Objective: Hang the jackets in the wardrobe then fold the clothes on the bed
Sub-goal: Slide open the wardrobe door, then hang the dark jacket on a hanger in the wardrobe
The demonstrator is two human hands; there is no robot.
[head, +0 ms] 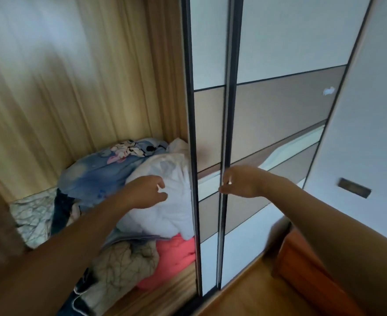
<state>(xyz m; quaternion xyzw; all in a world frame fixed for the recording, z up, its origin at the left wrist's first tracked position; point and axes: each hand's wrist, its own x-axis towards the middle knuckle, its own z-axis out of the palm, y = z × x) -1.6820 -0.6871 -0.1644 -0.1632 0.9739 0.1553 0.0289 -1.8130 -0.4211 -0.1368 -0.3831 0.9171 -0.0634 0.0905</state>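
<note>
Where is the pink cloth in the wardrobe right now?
In the head view, the pink cloth lies low in the pile, under the white bundle, right of the beige quilted blanket, beside the sliding door.

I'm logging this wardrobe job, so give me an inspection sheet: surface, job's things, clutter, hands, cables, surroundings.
Surface: wardrobe floor, wood, mostly covered by cloth.
Job's things: door slid aside, left bay open; no jackets or hangers plainly seen.
Clutter: white bundle, blue quilt, pink cloth and beige quilt, piled together inside.
Hands: left hand over the white bundle, fingers loosely curled, holding nothing; right hand grips the door's edge.
Cables: nothing seen.
Surroundings: room floor, wood; orange cabinet at lower right.
</note>
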